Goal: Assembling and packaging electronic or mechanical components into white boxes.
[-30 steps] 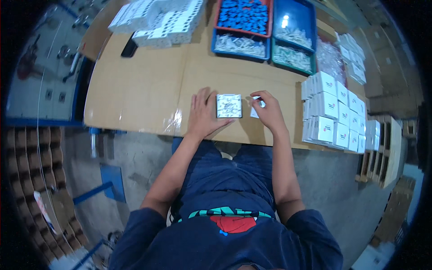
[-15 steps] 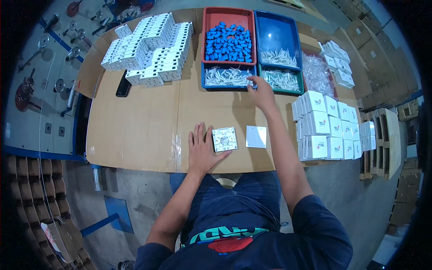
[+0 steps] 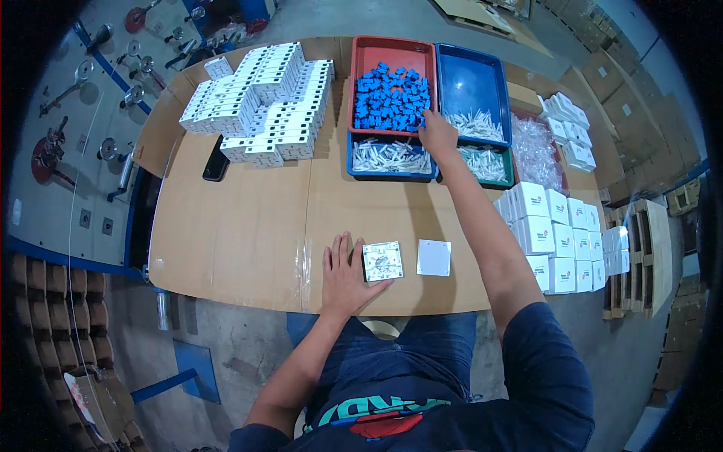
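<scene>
My left hand [image 3: 348, 277] lies on the cardboard with its fingers stretched out, the thumb along the near edge of a square white unit [image 3: 383, 261] with an open, detailed top. Right of that unit lies a flat white square plate [image 3: 434, 258], touched by neither hand. My right hand [image 3: 438, 137] is reached out to the near right corner of the red tray [image 3: 357, 60], its fingers closed beside the small blue pieces [image 3: 390, 98]. What its fingertips hold, if anything, is hidden. The blue front tray [image 3: 392, 178] of slim whitish pieces [image 3: 388, 156] is just below this hand.
Stacked white units [image 3: 260, 98] and a black phone [image 3: 216, 160] are at the left. A large blue tray [image 3: 471, 75] and a green tray [image 3: 493, 181] hold more slim pieces. Clear plastic bags [image 3: 536, 151] and stacked white boxes [image 3: 559, 233] stand at the right.
My right hand has moved from the front tray's right corner to the red tray's near right corner. My left hand stays at the square unit. The whole view has shifted slightly.
</scene>
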`<state>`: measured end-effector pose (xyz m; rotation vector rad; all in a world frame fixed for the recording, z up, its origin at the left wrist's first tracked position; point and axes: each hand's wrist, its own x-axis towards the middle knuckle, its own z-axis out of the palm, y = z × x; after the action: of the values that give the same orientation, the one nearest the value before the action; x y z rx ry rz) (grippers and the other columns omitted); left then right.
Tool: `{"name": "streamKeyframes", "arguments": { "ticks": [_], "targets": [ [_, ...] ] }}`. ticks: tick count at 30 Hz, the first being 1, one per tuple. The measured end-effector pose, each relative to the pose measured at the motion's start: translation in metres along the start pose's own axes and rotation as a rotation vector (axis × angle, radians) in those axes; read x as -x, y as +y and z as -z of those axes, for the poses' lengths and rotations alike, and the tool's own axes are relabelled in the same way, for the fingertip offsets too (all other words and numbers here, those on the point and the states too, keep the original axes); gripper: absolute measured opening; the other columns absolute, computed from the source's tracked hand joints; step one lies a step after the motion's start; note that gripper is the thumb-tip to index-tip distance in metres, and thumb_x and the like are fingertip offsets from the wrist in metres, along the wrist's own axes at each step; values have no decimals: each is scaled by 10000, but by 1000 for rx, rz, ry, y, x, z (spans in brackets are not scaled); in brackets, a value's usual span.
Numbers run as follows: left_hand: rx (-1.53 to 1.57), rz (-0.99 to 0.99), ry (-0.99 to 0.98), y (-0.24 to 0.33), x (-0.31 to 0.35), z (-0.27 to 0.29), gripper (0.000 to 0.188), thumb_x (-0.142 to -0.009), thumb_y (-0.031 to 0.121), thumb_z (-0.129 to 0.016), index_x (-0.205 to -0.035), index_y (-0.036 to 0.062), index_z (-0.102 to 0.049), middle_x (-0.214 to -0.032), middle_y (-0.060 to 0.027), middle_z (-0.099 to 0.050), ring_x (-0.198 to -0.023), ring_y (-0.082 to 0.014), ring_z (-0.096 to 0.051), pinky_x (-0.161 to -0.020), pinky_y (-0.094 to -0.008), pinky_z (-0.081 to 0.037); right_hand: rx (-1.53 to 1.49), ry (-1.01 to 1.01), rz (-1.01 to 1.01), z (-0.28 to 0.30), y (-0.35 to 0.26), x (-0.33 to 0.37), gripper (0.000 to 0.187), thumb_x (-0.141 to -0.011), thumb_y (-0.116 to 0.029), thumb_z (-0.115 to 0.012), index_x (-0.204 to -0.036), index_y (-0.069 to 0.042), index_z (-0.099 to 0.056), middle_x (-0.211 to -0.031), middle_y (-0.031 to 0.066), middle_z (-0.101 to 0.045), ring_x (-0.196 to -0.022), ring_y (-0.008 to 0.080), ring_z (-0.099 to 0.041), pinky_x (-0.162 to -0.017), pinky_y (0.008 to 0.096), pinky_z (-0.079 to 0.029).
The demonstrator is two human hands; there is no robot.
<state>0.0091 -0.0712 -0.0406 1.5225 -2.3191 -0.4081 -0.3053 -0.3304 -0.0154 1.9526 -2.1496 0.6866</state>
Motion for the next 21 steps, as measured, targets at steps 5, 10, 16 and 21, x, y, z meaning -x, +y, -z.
{"name": "streamKeyframes", "arguments": {
  "ticks": [5, 10, 16, 21],
  "targets": [
    [-10, -8, 4, -1, -1, -1, 1070, -732, 718, -725, -1482, 9, -441, -1574, -271, -330, -1511, -412, -244, -1229, -581, -148, 43, -71, -46, -3, -2, -13, 343, -851, -182, -730, -1159, -90, -610, -1104, 167, -656, -933, 402, -691, -749, 547, -552],
    [-15, -8, 10, -2, 0, -1, 1077, -733, 724, -720, -1482, 2, -440, -1579, -271, -325, -1513, -410, -241, -1228, -582, -151, -72, 13, -12, -5, 1, -10, 383, -816, -141, -771, -1154, -76, -604, -1089, 178, -650, -945, 407, -680, -759, 540, -548],
    [-1, -29, 12, 3, -1, -1, 1064, -743, 722, -717, -1475, -3, -452, -1575, -269, -331, -1507, -412, -256, -1224, -583, -169, -214, 115, 20, -11, 25, -6, 278, -792, -79, -798, -1037, -62, -668, -996, 142, -628, -915, 340, -663, -777, 453, -543],
    [-22, -11, 5, -3, 3, 0, 1080, -758, 761, -672, -1493, 7, -429, -1573, -269, -337, -1522, -402, -226, -1228, -578, -152, -633, 293, -24, 37, -23, 27, 173, -817, -6, -760, -969, -12, -679, -959, 137, -598, -833, 304, -612, -769, 393, -514]
  ]
}}
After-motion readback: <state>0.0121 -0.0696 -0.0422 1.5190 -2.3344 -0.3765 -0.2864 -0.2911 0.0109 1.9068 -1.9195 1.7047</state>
